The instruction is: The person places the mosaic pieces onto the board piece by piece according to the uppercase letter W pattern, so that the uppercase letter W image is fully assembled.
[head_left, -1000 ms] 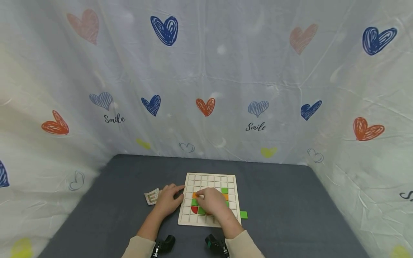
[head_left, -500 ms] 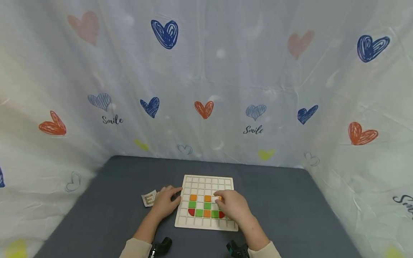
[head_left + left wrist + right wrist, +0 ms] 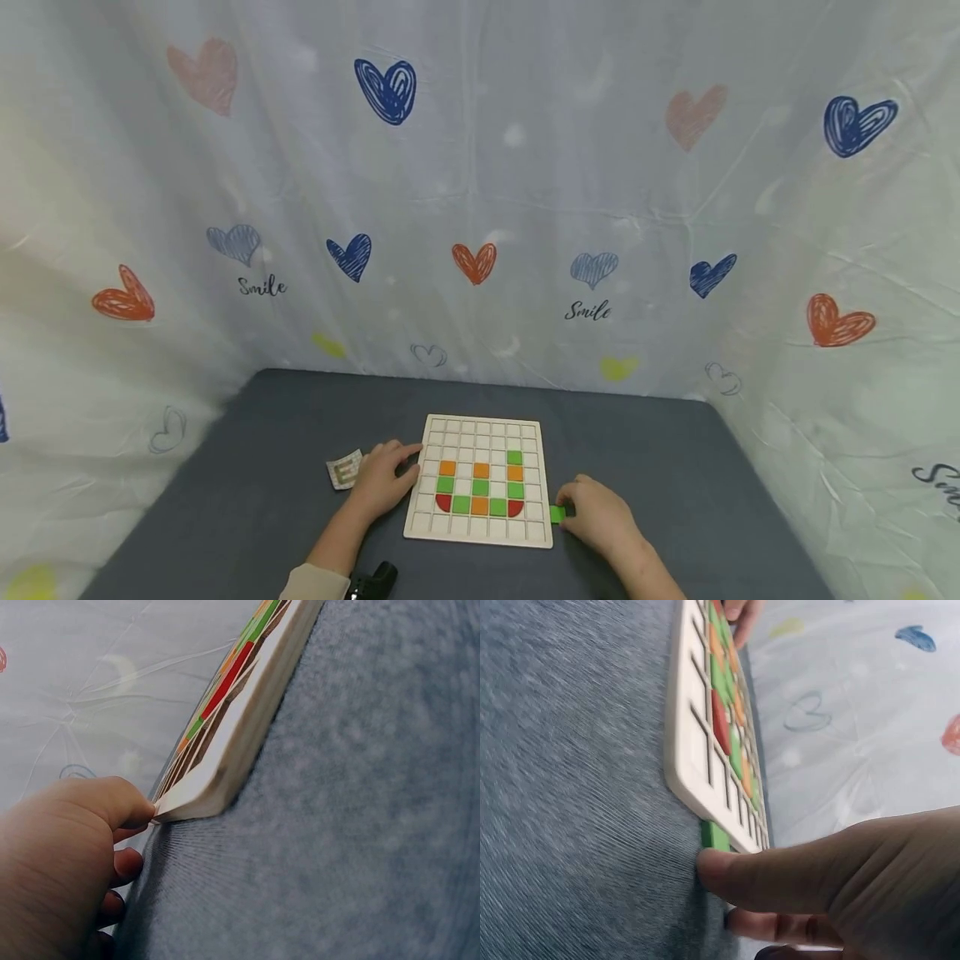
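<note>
A pale wooden grid board (image 3: 472,429) lies flat on the table. Orange, green and red tiles fill some of its squares, with red quarter-round tiles (image 3: 444,502) at two lower corners of the pattern. My left hand (image 3: 382,483) rests at the board's left edge, index finger and thumb touching it. Off the right edge, my right hand (image 3: 600,512) pinches a green square tile (image 3: 557,514) that lies against the board's side. The right wrist view has the thumb on that green tile (image 3: 715,835), the other fingers curled behind.
A small patterned card (image 3: 345,471) lies left of the board, partly behind the left hand. The dark grey table (image 3: 660,450) stretches around the board. A white curtain (image 3: 517,183) printed with hearts closes off the back and sides.
My right hand has left the board, moving right and down to the loose green tile, which it now pinches. An orange tile lies where the right fingers were. The left hand stays put.
</note>
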A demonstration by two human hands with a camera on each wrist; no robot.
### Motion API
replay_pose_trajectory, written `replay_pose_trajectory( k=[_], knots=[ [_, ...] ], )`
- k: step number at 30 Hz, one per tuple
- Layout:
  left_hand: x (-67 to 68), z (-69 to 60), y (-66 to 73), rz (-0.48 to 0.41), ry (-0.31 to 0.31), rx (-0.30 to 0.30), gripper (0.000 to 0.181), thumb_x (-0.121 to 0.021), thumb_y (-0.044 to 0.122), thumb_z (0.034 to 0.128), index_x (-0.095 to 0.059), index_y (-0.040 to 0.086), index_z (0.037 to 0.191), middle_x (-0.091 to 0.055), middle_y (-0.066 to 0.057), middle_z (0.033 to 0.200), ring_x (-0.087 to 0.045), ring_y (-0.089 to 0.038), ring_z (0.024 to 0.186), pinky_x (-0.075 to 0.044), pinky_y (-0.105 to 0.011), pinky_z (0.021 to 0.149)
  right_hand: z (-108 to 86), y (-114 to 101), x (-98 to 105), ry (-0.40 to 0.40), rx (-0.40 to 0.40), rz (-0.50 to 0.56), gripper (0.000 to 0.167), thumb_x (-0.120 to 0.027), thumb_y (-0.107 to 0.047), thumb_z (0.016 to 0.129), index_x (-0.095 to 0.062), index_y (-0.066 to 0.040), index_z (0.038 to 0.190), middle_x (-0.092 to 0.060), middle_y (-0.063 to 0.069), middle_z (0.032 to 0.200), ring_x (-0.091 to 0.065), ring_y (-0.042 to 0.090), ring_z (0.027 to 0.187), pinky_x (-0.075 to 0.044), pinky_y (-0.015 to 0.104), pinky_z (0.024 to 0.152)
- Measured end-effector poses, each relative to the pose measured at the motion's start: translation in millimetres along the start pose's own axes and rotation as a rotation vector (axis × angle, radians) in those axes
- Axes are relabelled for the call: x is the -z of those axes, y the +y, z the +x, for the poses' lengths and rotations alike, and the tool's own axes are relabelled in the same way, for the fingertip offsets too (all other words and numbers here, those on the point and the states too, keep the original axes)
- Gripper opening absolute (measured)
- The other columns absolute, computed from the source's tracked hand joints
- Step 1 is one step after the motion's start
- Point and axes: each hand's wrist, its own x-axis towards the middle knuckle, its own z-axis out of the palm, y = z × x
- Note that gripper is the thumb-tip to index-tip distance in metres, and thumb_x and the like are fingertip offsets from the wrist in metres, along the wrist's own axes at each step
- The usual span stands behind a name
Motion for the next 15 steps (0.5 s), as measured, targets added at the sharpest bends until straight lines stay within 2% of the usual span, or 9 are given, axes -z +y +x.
replay_pose_trajectory(
  k=[2, 7, 15],
  knots=[
    [0.3, -1.3, -0.9, -0.004, -0.008, 0.016, 0.033, -0.072, 0.020, 0.0946, -0.075, 0.013, 0.127, -0.043, 0.010, 0.079, -0.033, -0.011, 0.070, -0.026, -0.037, 0.070, -0.3, 1, -4, 0.021, 0.016, 0.015, 0.022, -0.092, -0.013, 0.071, -0.079, -0.014, 0.088, -0.059, -0.003, 0.085, -0.053, 0.013, 0.071, -0.050, 0.039, 0.065],
    [0.8, -1.7, -0.9, -0.011, -0.023, 0.041, 0.034, -0.072, 0.021, 0.0955, -0.074, 0.013, 0.129, -0.044, 0.010, 0.079, -0.033, -0.012, 0.070, -0.026, -0.038, 0.071, 0.5, 5, -6, 0.017, 0.012, 0.039, 0.018, -0.090, -0.014, 0.074, -0.078, -0.016, 0.087, -0.055, -0.006, 0.081, -0.048, 0.011, 0.069, -0.045, 0.036, 0.063],
    [1.8, -0.5, -0.5, -0.009, -0.027, 0.038, 0.033, -0.071, 0.020, 0.0960, -0.074, 0.014, 0.129, -0.042, 0.009, 0.078, -0.032, -0.012, 0.070, -0.025, -0.038, 0.071, 3.5, 11, 9, -0.003, 0.009, 0.114, 0.019, -0.088, -0.015, 0.078, -0.075, -0.018, 0.092, -0.059, -0.008, 0.084, -0.053, 0.011, 0.074, -0.047, 0.037, 0.067]
  ],
)
